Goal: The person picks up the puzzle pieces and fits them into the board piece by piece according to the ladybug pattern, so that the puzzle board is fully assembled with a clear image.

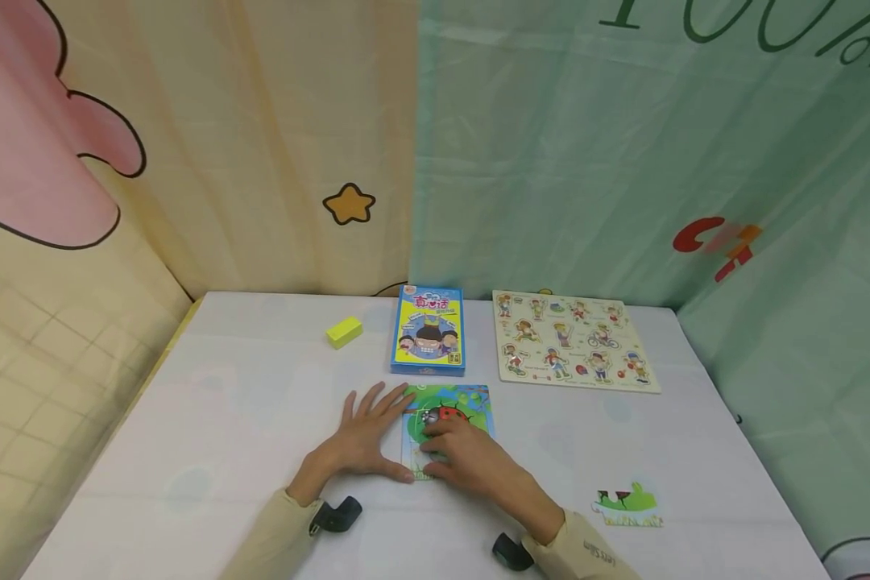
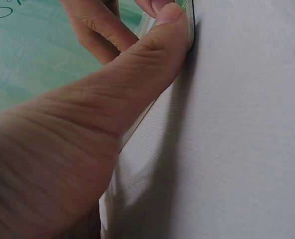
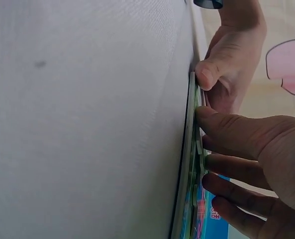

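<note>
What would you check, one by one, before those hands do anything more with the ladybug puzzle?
1. Puzzle board lies flat on the table: ok.
2. Left hand steadies the board, thumb against its left edge, fingers spread flat: ok.
3. Right hand rests on the board with fingertips pressing its surface: ok.
4. Piece under the right fingertips seated flush: cannot tell, the fingers hide it.
5. Loose green piece at the right within reach: ok, likely.
6. Blue box, yellow block and the figure puzzle clear of the hands: ok.
</note>
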Available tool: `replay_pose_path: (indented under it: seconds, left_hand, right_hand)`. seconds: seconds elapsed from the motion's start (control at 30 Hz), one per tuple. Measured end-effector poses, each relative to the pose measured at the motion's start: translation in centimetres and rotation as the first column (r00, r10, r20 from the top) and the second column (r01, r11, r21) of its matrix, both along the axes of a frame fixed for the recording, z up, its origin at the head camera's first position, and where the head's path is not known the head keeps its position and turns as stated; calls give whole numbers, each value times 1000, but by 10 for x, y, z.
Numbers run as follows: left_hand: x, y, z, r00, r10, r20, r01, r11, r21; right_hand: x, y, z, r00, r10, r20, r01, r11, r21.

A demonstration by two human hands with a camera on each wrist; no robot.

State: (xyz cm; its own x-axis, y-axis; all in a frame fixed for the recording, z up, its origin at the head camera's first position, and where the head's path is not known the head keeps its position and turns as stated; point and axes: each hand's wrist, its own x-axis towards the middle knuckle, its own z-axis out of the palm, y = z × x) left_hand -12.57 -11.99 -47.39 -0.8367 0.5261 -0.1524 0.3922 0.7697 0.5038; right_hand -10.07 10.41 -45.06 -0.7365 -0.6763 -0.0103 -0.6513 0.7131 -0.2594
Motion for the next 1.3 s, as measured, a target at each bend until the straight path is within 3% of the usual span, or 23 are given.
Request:
replay_pose_path:
  seconds: [0.87, 1.3]
  left_hand:
    - [-1, 1, -3, 1000, 2, -5, -2, 1000, -9]
    - [-1, 0, -3, 1000, 2, -14, -2, 1000, -5]
  right_hand:
    - [-1, 2, 0, 998, 33, 56, -35, 999, 35]
    - [-1, 4, 0, 994, 106, -13, -105, 994, 37]
